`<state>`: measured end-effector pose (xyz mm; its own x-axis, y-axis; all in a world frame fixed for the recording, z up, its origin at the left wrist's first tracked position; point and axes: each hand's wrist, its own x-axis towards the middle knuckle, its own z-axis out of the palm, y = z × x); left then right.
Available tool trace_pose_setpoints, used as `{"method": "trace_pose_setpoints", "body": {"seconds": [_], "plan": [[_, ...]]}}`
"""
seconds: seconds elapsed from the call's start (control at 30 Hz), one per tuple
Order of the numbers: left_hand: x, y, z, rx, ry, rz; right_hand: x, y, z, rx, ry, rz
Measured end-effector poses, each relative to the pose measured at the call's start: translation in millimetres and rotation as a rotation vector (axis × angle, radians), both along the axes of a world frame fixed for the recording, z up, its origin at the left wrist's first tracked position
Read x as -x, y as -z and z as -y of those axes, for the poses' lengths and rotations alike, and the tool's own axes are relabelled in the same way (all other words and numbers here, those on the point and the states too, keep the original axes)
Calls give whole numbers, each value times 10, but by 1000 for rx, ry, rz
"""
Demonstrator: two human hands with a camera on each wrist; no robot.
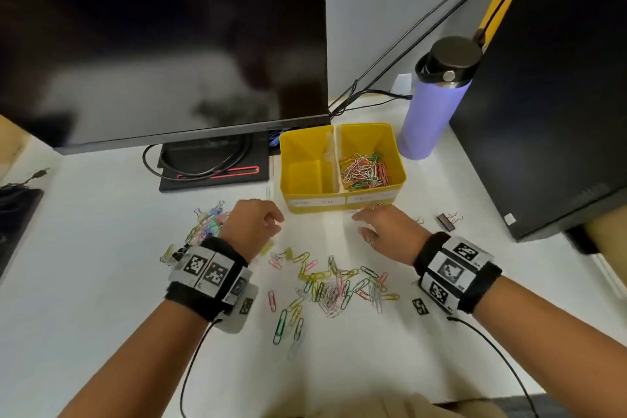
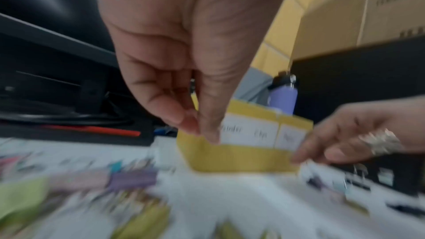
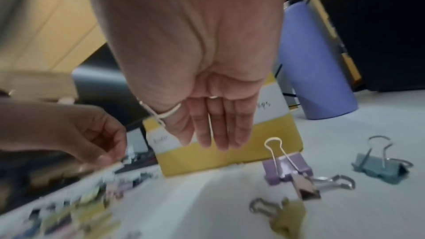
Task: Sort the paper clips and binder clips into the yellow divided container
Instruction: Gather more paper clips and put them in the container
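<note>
The yellow divided container (image 1: 342,204) stands mid-desk; its right half holds paper clips (image 1: 363,171) and its left half is bare. Loose paper clips (image 1: 332,285) lie scattered between my wrists. Pastel binder clips (image 1: 207,224) are heaped at the left, and a purple one (image 3: 287,168) and a teal one (image 3: 379,168) lie right of the box. My left hand (image 1: 271,220) hovers left of the box front, fingers curled against the thumb (image 2: 195,130); blur hides whether anything is pinched. My right hand (image 1: 359,224) hovers before the box with straight, empty fingers (image 3: 218,143).
A dark monitor (image 1: 163,37) and its stand (image 1: 213,166) with cables sit behind the box. A purple bottle (image 1: 434,102) stands at the box's right rear. A black case (image 1: 549,95) walls the right side. A dark binder clip (image 1: 446,219) lies near it.
</note>
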<state>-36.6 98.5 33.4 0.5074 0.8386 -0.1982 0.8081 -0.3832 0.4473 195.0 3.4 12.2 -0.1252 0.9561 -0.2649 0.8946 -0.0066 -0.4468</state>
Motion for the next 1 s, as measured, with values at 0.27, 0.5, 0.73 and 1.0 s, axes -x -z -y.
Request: {"method": "trace_pose_setpoints", "body": {"seconds": [0.27, 0.5, 0.73, 1.0], "plan": [[-20, 446, 239, 180, 87, -211, 233, 227, -56, 169, -47, 211], [-25, 469, 163, 120, 11, -161, 454, 182, 229, 139, -216, 131], [437, 490, 48, 69, -102, -140, 1021, 282, 17, 102, -371, 34], [721, 393, 419, -17, -20, 13, 1054, 383, 112, 186, -572, 179]]}}
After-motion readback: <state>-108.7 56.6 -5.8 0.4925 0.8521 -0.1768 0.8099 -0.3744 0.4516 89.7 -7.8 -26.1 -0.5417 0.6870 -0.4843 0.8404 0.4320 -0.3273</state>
